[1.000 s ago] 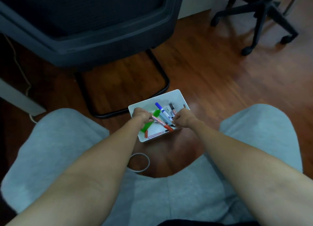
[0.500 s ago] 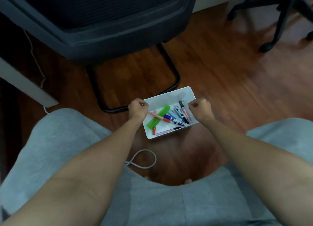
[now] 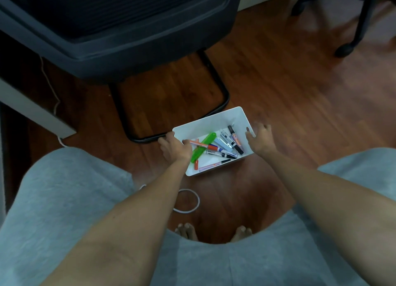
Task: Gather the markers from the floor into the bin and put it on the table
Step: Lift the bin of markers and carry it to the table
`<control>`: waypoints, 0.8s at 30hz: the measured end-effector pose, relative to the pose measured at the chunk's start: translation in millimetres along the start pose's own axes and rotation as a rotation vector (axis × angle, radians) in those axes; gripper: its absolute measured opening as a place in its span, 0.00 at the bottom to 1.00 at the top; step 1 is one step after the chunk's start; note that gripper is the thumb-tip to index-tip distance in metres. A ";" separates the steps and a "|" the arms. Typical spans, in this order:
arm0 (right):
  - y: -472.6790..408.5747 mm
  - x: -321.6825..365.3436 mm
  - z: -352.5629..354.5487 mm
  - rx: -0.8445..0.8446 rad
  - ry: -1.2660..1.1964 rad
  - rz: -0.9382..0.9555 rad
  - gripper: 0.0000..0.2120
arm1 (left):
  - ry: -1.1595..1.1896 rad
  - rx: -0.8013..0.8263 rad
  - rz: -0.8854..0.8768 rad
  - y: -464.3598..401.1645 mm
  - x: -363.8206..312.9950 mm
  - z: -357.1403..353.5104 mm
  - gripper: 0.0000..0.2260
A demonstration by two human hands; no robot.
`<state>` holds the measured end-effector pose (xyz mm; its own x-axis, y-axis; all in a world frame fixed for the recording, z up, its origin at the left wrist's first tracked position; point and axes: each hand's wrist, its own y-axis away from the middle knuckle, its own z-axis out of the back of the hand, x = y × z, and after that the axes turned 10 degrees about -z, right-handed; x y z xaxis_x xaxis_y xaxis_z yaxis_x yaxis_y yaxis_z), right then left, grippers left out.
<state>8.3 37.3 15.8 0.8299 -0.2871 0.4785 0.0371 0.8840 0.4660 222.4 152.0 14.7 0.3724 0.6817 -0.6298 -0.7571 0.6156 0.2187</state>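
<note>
A white plastic bin (image 3: pixel 214 119) stands on the wooden floor between my knees. Inside it lie several markers: a green one (image 3: pixel 203 145), an orange-red one (image 3: pixel 200 144), blue and grey ones (image 3: pixel 225 143), and a black-capped one (image 3: pixel 235 143). My left hand (image 3: pixel 174 147) is at the bin's left wall, thumb inside and fingers curled over the outside. My right hand (image 3: pixel 260 139) is at the right wall by the handle hole, fingers spread, the thumb touching the rim. I see no loose marker on the floor.
A dark office chair (image 3: pixel 120 28) looms just behind the bin, its black tube base (image 3: pixel 222 97) touching the bin's far left corner. A white cable loop (image 3: pixel 186 201) lies near my bare feet (image 3: pixel 186 230). A second chair's wheeled leg (image 3: pixel 347 48) is at far right.
Both hands were over the markers, then drew apart as fists. Now they have opened and settled on the bin's left and right walls. The bin still rests on the floor.
</note>
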 end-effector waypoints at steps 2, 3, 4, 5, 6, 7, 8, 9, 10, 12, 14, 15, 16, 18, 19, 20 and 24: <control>1.6 -1.0 -4.7 0.043 -0.002 -0.050 0.21 | 0.114 0.080 0.094 0.1 3.8 -2.0 0.20; 2.9 -1.1 -7.5 0.061 -0.002 -0.072 0.20 | 0.146 0.133 0.135 -0.1 5.7 -2.5 0.19; 4.5 -1.3 -9.5 0.070 0.005 -0.086 0.20 | 0.160 0.175 0.161 0.9 8.0 -3.0 0.18; 5.6 -1.7 -10.8 0.073 0.008 -0.096 0.20 | 0.163 0.194 0.171 1.7 10.3 -3.6 0.17; 5.7 -1.5 -11.0 0.070 0.005 -0.106 0.19 | 0.163 0.197 0.169 2.3 11.2 -3.9 0.17; 4.9 -1.1 -10.0 0.062 -0.001 -0.118 0.19 | 0.160 0.195 0.162 2.3 11.5 -4.2 0.17; 3.6 -0.9 -8.8 0.059 -0.010 -0.139 0.18 | 0.156 0.193 0.157 1.9 11.8 -4.2 0.17; 1.5 -1.1 -7.6 0.059 -0.022 -0.162 0.18 | 0.153 0.194 0.159 1.4 12.4 -4.0 0.17; -1.0 -2.3 -6.9 0.062 -0.032 -0.183 0.18 | 0.151 0.198 0.165 0.5 13.2 -3.4 0.16; -4.6 -4.0 -3.7 0.068 -0.040 -0.213 0.18 | 0.164 0.208 0.177 -0.8 11.7 -1.9 0.16; -4.6 -3.8 1.9 0.066 -0.048 -0.244 0.17 | 0.188 0.218 0.174 -2.6 7.3 2.1 0.15; -3.2 -3.2 5.7 0.066 -0.047 -0.251 0.17 | 0.193 0.225 0.164 -2.9 5.3 4.4 0.14; -1.2 -1.3 11.7 0.067 -0.053 -0.256 0.17 | 0.195 0.234 0.152 -3.1 1.7 7.8 0.14; 4.6 4.6 27.5 0.069 -0.078 -0.252 0.16 | 0.194 0.248 0.130 -3.5 -8.8 16.2 0.14; 8.8 8.8 37.7 0.074 -0.088 -0.249 0.16 | 0.189 0.253 0.121 -2.2 -15.4 22.2 0.14; 12.7 12.4 47.2 0.077 -0.096 -0.241 0.16 | 0.185 0.262 0.112 -0.9 -22.2 28.7 0.14; 35.8 29.7 88.6 0.121 -0.113 -0.223 0.18 | 0.136 0.296 0.073 13.4 -58.2 63.3 0.15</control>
<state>-15.1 27.7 112.6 0.7409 -0.5151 0.4311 0.1393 0.7457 0.6516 224.6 145.6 101.5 0.2327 0.6814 -0.6939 -0.5831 0.6688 0.4613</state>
